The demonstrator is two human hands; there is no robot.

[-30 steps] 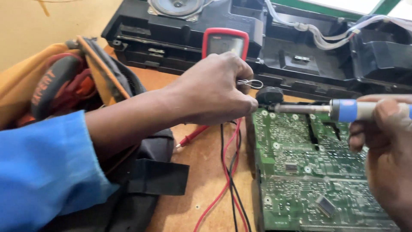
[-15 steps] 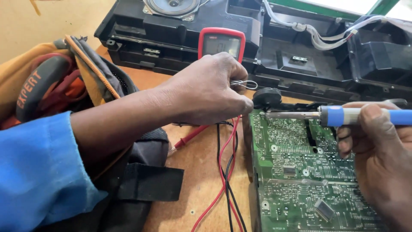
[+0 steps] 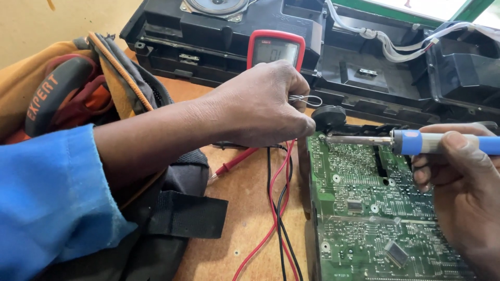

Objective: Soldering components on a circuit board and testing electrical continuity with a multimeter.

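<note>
My left hand (image 3: 260,106) is closed around a thin silvery solder wire (image 3: 306,99) whose loop sticks out past my fingers. The hand hovers at the top left corner of a green circuit board (image 3: 364,208). My right hand (image 3: 458,187) grips a soldering iron with a blue handle (image 3: 442,143). Its metal tip (image 3: 325,138) rests on the board's top left corner, just below my left fingertips.
A red multimeter (image 3: 276,49) with a grey screen stands behind my left hand, its red and black leads (image 3: 276,208) running down the wooden table. A black plastic casing (image 3: 364,67) with white wires lies at the back. An orange and black tool bag (image 3: 78,99) sits at the left.
The soldering iron's tip has slid left to the board's top left corner, closer to my left fingertips. My left hand has stayed nearly in place with the wire.
</note>
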